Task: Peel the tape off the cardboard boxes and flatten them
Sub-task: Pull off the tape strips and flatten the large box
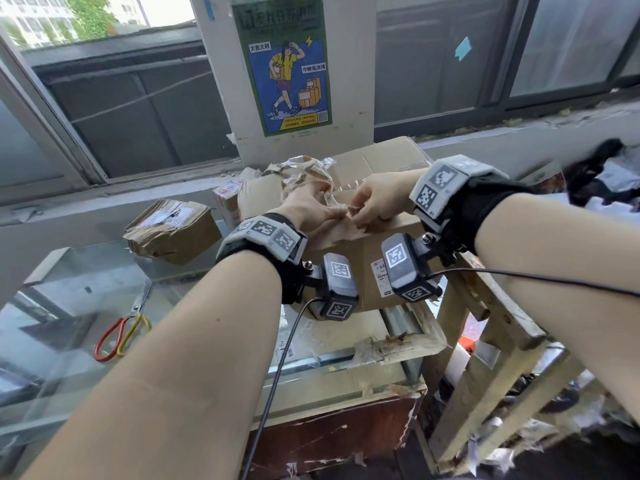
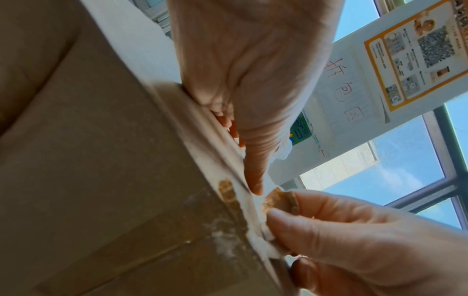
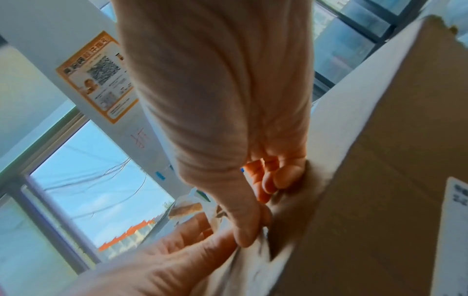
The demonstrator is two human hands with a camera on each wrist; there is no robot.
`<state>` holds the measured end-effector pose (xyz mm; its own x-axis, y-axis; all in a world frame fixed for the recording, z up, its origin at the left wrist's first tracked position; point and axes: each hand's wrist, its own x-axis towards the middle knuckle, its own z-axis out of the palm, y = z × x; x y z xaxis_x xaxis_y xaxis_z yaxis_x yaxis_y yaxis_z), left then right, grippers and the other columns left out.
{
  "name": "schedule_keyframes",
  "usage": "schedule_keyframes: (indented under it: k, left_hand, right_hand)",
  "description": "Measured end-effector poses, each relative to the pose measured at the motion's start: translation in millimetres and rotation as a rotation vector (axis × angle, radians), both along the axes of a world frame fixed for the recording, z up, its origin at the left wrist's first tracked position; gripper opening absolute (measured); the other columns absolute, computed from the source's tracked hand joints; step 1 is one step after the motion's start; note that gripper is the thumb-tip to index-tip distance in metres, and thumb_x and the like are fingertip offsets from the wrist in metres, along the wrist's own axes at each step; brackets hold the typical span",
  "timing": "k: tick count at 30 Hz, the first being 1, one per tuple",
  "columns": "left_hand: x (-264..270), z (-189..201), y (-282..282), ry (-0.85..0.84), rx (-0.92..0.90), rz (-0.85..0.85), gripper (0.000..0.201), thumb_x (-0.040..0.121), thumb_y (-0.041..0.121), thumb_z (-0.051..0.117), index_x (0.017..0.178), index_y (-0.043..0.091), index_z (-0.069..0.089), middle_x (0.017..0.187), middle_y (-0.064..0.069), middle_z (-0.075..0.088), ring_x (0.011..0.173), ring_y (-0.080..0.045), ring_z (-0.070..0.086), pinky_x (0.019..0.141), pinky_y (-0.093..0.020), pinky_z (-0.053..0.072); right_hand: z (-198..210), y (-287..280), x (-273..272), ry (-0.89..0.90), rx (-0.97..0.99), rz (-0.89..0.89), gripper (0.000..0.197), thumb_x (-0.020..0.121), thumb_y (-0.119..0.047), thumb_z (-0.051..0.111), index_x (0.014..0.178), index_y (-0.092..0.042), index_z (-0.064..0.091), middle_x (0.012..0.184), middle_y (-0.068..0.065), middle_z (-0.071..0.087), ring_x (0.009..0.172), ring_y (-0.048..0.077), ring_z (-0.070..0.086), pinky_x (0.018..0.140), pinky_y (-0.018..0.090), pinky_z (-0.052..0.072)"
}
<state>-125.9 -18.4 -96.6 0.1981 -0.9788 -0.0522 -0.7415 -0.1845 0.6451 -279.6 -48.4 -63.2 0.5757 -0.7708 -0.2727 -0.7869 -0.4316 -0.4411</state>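
A big brown cardboard box (image 1: 363, 261) stands on the glass counter. Both hands meet at its near top edge. My left hand (image 1: 313, 211) has its fingers curled on the pale tape strip (image 2: 215, 152) along that edge, with the thumb (image 2: 253, 180) lying down the strip. A crumpled wad of peeled tape (image 1: 301, 174) rises just beyond this hand. My right hand (image 1: 367, 206) pinches a loose, torn tape end (image 2: 276, 202) between thumb (image 3: 244, 236) and curled fingers, right beside the left thumb. The box wall (image 3: 380, 180) fills the right wrist view.
A stack of flattened boxes (image 1: 173, 230) and a small labelled box (image 1: 228, 199) lie left of the big box. Scissors with red and yellow handles (image 1: 121, 332) rest on the glass counter (image 1: 69, 299). A wooden frame (image 1: 485, 317) stands at right, a poster (image 1: 287, 64) behind.
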Motion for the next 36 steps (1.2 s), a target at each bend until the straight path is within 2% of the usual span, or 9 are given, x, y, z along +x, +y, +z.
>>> schedule_keyframes:
  k: [8,13,17,20,22,24,29,33,36]
  left_hand:
    - [-2,1,6,0.091,-0.022,-0.008,0.067,0.086,0.033,0.07,0.145,0.016,0.041,0.148,-0.002,0.044,0.136,-0.02,0.041,0.113,-0.026,0.029]
    - [0,0,8,0.162,0.007,0.023,0.059,0.086,0.026,0.071,0.14,0.016,0.048,0.141,-0.004,0.051,0.129,-0.02,0.047,0.109,-0.024,0.034]
    - [-3,2,2,0.188,0.013,0.096,0.049,0.084,0.029,0.073,0.128,0.016,0.058,0.132,-0.007,0.058,0.122,-0.023,0.053,0.106,-0.032,0.041]
    - [-3,3,-4,0.193,-0.01,0.147,0.04,0.08,0.034,0.076,0.112,0.014,0.064,0.121,-0.011,0.064,0.117,-0.028,0.057,0.104,-0.039,0.043]
    - [-3,6,-6,0.195,0.003,0.147,0.04,0.08,0.038,0.076,0.108,0.011,0.066,0.114,-0.012,0.067,0.11,-0.028,0.061,0.1,-0.04,0.047]
    - [-3,8,-7,0.188,0.015,0.127,0.039,0.081,0.038,0.074,0.105,0.009,0.064,0.11,-0.012,0.068,0.104,-0.027,0.063,0.095,-0.039,0.05]
    - [0,15,-2,0.229,0.053,0.064,0.037,0.085,0.029,0.072,0.111,0.005,0.061,0.115,-0.016,0.066,0.11,-0.03,0.062,0.1,-0.044,0.048]
    - [4,17,3,0.286,0.054,0.073,0.047,0.084,0.028,0.074,0.12,0.003,0.057,0.122,-0.018,0.063,0.114,-0.032,0.06,0.1,-0.044,0.048]
    - [6,16,7,0.324,0.091,0.04,0.077,0.074,0.031,0.082,0.137,0.009,0.044,0.132,-0.013,0.057,0.118,-0.029,0.057,0.102,-0.043,0.046]
  right_hand:
    - [12,-10,-10,-0.381,0.431,-0.173,0.018,0.095,-0.002,0.05,0.078,-0.007,0.053,0.069,0.007,0.053,0.063,0.014,0.052,0.069,0.026,0.047]
    - [9,-7,-6,-0.579,0.576,-0.273,0.021,0.1,-0.005,0.04,0.08,-0.01,0.042,0.065,0.007,0.042,0.052,0.013,0.04,0.049,0.025,0.054]
    - [4,-2,-1,-0.629,0.443,-0.295,0.016,0.1,-0.015,0.045,0.084,-0.011,0.047,0.063,0.003,0.039,0.052,0.011,0.039,0.051,0.028,0.058]
    - [2,-3,0,-0.587,0.312,-0.323,0.018,0.097,-0.028,0.052,0.093,-0.011,0.048,0.078,0.007,0.045,0.058,0.014,0.044,0.05,0.027,0.055]
    - [3,-4,-1,-0.484,0.231,-0.26,0.039,0.085,-0.039,0.067,0.105,-0.01,0.05,0.09,0.009,0.05,0.068,0.015,0.048,0.059,0.028,0.051]
    - [4,-1,1,-0.323,0.116,-0.162,0.052,0.073,-0.043,0.077,0.104,-0.009,0.053,0.087,0.006,0.053,0.072,0.015,0.05,0.059,0.026,0.046]
    - [0,2,10,-0.218,-0.153,-0.11,0.011,0.083,-0.016,0.072,0.084,-0.013,0.061,0.074,-0.001,0.055,0.066,0.013,0.048,0.052,0.015,0.035]
    - [1,2,11,-0.293,-0.11,-0.146,0.013,0.083,-0.01,0.071,0.096,-0.01,0.07,0.087,0.001,0.062,0.076,0.012,0.053,0.068,0.021,0.041]
    - [1,4,10,-0.298,-0.125,-0.135,0.009,0.084,-0.007,0.07,0.077,-0.013,0.067,0.076,-0.003,0.061,0.079,0.013,0.052,0.062,0.019,0.04]
